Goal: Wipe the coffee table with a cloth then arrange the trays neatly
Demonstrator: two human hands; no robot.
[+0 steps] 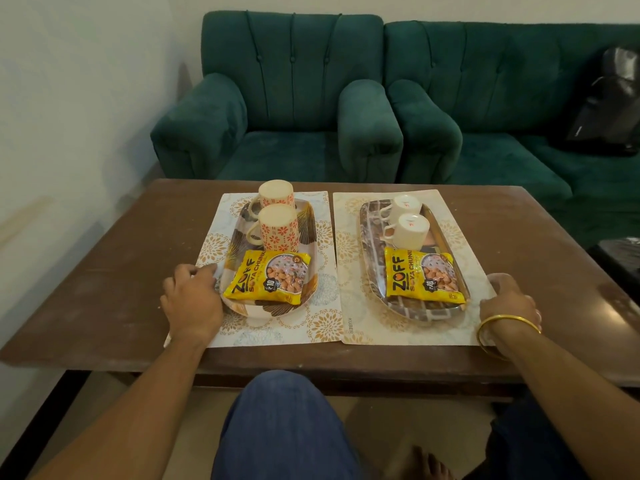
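Two patterned placemats lie side by side on the brown coffee table [114, 271]. The left mat [325, 271] bears an oval tray [310, 220] with two upturned orange-flowered mugs [278, 230] and a yellow snack packet [268, 277]. The right mat [453, 237] bears a second oval tray [367, 237] with two upturned white mugs [407, 226] and another yellow packet [424, 278]. My left hand [192, 299] rests on the left mat's left edge beside the tray, fingers curled. My right hand [509, 299], with a gold bangle, grips the right mat's right edge. No cloth is visible.
A green armchair [277, 98] and a green sofa [502, 98] stand behind the table. A black bag [609, 98] lies on the sofa at the right. A dark side table [620, 258] is at the far right. My knee in blue jeans [284, 424] is below the table's front edge.
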